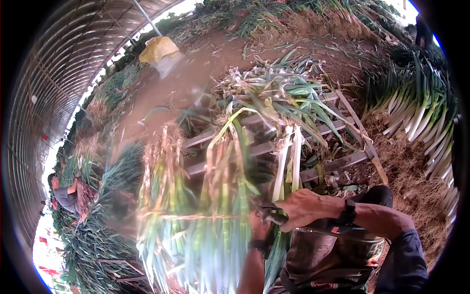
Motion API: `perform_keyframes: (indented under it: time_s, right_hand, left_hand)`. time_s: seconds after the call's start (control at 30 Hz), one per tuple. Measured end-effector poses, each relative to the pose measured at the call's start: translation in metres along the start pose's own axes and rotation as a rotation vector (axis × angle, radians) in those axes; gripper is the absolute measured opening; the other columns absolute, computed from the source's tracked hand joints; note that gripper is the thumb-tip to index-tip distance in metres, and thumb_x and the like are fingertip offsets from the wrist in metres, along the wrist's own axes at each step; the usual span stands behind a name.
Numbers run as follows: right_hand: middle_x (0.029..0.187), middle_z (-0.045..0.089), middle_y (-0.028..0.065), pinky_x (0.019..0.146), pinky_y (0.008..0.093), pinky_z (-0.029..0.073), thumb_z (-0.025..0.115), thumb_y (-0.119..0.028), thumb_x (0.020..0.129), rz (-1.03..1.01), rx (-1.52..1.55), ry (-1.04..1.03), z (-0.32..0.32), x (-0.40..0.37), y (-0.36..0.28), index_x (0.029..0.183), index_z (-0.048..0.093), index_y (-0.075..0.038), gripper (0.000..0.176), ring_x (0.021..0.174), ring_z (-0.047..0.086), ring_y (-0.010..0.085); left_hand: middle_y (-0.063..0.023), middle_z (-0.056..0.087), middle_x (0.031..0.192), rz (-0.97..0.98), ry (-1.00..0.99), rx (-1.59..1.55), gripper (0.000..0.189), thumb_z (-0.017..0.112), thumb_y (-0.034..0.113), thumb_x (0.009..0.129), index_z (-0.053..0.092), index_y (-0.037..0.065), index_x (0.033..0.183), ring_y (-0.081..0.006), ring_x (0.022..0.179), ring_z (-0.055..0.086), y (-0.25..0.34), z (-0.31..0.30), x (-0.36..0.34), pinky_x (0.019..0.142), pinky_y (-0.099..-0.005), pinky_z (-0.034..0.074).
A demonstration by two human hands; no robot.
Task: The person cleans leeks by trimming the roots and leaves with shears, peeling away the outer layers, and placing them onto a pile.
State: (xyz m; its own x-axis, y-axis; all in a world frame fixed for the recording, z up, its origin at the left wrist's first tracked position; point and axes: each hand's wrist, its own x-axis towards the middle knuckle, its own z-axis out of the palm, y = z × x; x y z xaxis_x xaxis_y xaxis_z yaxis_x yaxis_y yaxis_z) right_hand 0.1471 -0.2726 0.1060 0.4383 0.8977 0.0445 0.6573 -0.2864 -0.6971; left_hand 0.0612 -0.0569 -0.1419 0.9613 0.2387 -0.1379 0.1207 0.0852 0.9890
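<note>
My right hand [311, 208] is closed around a dark tool [272, 214] whose kind I cannot make out. Close beside it, my left hand [258, 224] is partly hidden behind the tool and appears closed on green onions. White green onion stalks [289, 159] rise above my hands, roots pointing away, and green leaves [277, 257] hang below. Left of my hands lies a wide row of green onions [205, 196] with brownish, dry outer skins. A thin strand [196, 216] crosses that row. Part of the row is blurred.
Wooden slats [338, 125] form a rack under loose onions and peelings [279, 88]. Cleaned green onions [421, 112] with brown roots [399, 181] are piled at right. A yellow-white bag [160, 51] sits on the soil. At far left a person [68, 196] is among heaped onions.
</note>
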Motion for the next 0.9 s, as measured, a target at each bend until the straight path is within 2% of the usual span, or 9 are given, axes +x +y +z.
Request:
perform_keyframes:
  time_s: [0.03,0.2,0.33,0.4,0.5,0.6,0.7,0.8,0.9]
  right_hand:
    - [0.06,0.054,0.016,0.053,0.0445,0.046,0.076,-0.044,0.073,0.001,-0.002,-0.009,0.001,0.003,-0.001,0.091,0.058,0.002,0.053,0.055,0.059,0.0366]
    - [0.058,0.052,0.0163,0.05,0.0439,0.046,0.075,-0.043,0.074,0.179,-0.07,-0.119,0.084,0.016,0.085,0.087,0.055,0.005,0.054,0.052,0.058,0.0346]
    - [0.057,0.051,0.0153,0.047,0.0432,0.046,0.074,-0.041,0.074,0.169,-0.091,-0.069,0.002,0.028,-0.014,0.093,0.056,0.009,0.056,0.049,0.056,0.0327]
    - [0.057,0.051,0.0147,0.045,0.0427,0.045,0.073,-0.042,0.074,0.199,-0.11,-0.102,-0.006,0.03,-0.025,0.1,0.055,0.011,0.061,0.048,0.055,0.0317]
    - [0.056,0.051,0.0133,0.044,0.0416,0.045,0.071,-0.046,0.076,0.237,-0.121,-0.183,-0.004,0.028,-0.025,0.113,0.052,0.014,0.073,0.046,0.053,0.0296]
    - [0.056,0.051,0.011,0.044,0.0405,0.044,0.07,-0.048,0.077,0.193,-0.084,-0.14,0.008,0.026,-0.013,0.121,0.05,0.014,0.079,0.045,0.051,0.0272]
    - [0.057,0.051,0.0087,0.044,0.0409,0.044,0.07,-0.049,0.078,0.228,-0.073,-0.115,0.022,0.023,0.008,0.119,0.053,0.012,0.075,0.045,0.05,0.0257]
    - [0.057,0.051,0.0066,0.044,0.0418,0.044,0.069,-0.049,0.078,0.269,-0.085,-0.165,-0.007,0.023,-0.022,0.11,0.055,0.008,0.066,0.046,0.05,0.0242]
    - [0.057,0.05,0.0058,0.045,0.0422,0.044,0.069,-0.048,0.076,0.325,-0.084,-0.215,-0.015,0.017,-0.034,0.099,0.055,0.003,0.058,0.046,0.049,0.0231]
  left_hand:
    - [-0.0119,0.067,0.104,-0.03,-0.007,-0.122,0.028,0.049,0.02,0.102,0.059,0.0,0.119,-0.0234,0.088,0.067,0.01,0.004,-0.004,0.072,-0.0321,0.057]
    - [-0.0149,0.068,0.109,0.04,0.024,0.561,0.03,0.051,0.02,0.102,0.058,0.003,0.126,-0.0283,0.092,0.067,0.001,0.001,0.01,0.08,-0.037,0.056]
    - [-0.0218,0.065,0.118,0.156,0.024,0.949,0.04,0.055,0.027,0.099,0.056,0.006,0.134,-0.0355,0.097,0.066,0.069,0.005,-0.003,0.084,-0.0446,0.054]
    - [-0.0249,0.063,0.122,0.329,0.088,1.031,0.048,0.057,0.032,0.097,0.054,0.007,0.138,-0.039,0.099,0.065,0.067,-0.015,-0.003,0.085,-0.0479,0.052]
    - [-0.0222,0.06,0.125,0.394,0.313,1.285,0.058,0.063,0.027,0.088,0.049,0.007,0.142,-0.0419,0.115,0.058,0.091,-0.035,0.01,0.093,-0.0492,0.049]
    - [-0.0241,0.06,0.124,0.106,0.323,1.195,0.057,0.064,0.031,0.086,0.052,0.007,0.136,-0.0439,0.115,0.057,0.097,-0.035,0.029,0.095,-0.0537,0.046]
    - [-0.0253,0.059,0.126,-0.08,0.224,1.186,0.055,0.065,0.034,0.085,0.054,0.007,0.13,-0.0456,0.116,0.057,0.112,-0.034,0.038,0.095,-0.0564,0.044]
    - [-0.0275,0.057,0.126,-0.126,0.201,1.139,0.054,0.067,0.035,0.084,0.053,0.006,0.128,-0.0462,0.113,0.058,0.122,-0.025,0.04,0.095,-0.0573,0.044]
    - [-0.0288,0.054,0.126,-0.057,0.257,1.137,0.058,0.07,0.037,0.081,0.053,0.006,0.128,-0.0472,0.112,0.059,0.108,-0.021,0.034,0.095,-0.0571,0.045]
